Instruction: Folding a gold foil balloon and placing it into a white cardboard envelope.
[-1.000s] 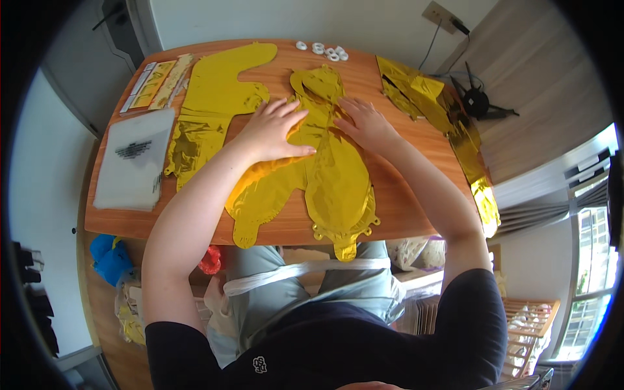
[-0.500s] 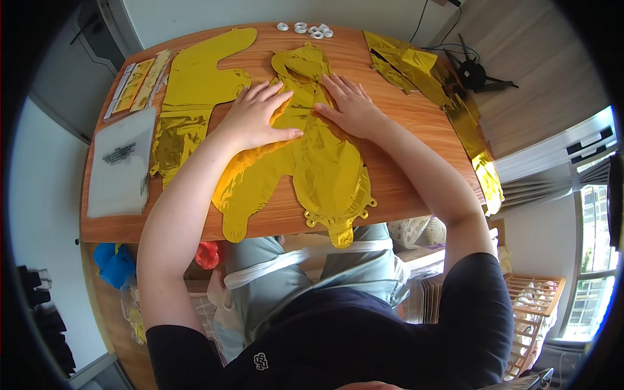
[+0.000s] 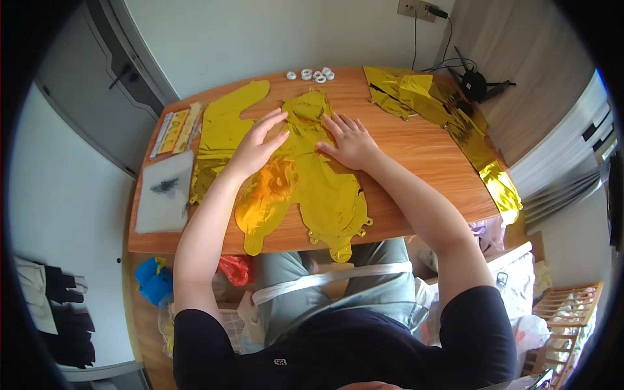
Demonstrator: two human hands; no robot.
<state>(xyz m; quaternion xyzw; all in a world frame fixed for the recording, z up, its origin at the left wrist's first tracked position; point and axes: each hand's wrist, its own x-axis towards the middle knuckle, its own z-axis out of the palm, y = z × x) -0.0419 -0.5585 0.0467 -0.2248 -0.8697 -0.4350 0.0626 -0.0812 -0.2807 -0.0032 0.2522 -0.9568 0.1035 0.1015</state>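
A flat, uninflated gold foil balloon (image 3: 331, 195) lies in front of me, with tabbed lower ends reaching the table's near edge. My right hand (image 3: 353, 143) rests flat with fingers spread, its fingertips on the upper right edge of this foil. Tilted on its side, my left hand (image 3: 259, 144) is at the foil's upper left, fingers stretched and thumb apart; whether it touches the foil I cannot tell. Beyond my left forearm lies another flat gold foil balloon (image 3: 224, 123). Neither hand holds anything.
White ribbon rolls (image 3: 320, 77) sit at the wooden table's (image 3: 416, 175) far edge. More gold foil (image 3: 468, 133) runs down the right side, near a black device (image 3: 473, 84) with cables. A translucent plastic bag (image 3: 162, 201) and printed packets (image 3: 174, 133) lie at left.
My left hand has tipped up onto its side, and its thumb has come away from the foil's middle. My right hand stays spread at the foil's edge. The view has shifted.
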